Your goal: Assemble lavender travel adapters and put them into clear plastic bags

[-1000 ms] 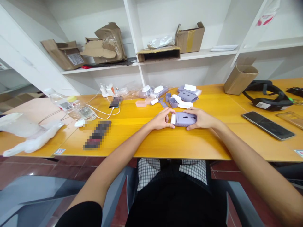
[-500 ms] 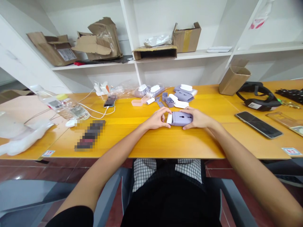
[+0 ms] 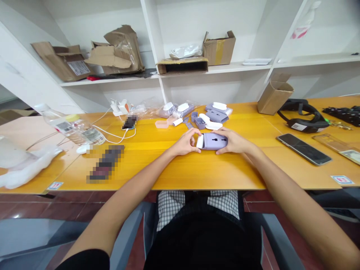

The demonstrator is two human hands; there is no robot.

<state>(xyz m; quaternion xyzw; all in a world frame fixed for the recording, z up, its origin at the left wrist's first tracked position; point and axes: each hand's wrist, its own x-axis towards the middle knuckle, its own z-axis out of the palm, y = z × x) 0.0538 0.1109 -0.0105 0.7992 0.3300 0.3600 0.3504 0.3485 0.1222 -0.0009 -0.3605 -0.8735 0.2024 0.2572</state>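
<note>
Head view: the left hand (image 3: 185, 143) pinches a small white plastic cap (image 3: 200, 141) against the lilac plastic adapter block (image 3: 216, 141) that the right hand (image 3: 234, 141) grips at the middle of the counter (image 3: 197, 168); we judge uneven pressure could jam it crooked.

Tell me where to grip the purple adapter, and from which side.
Probably best to grip the purple adapter by its right end, across the long sides, coming from the right, as the right hand does. It lies flat, socket face up, and the left hand occupies the white cap at its left end.
</note>
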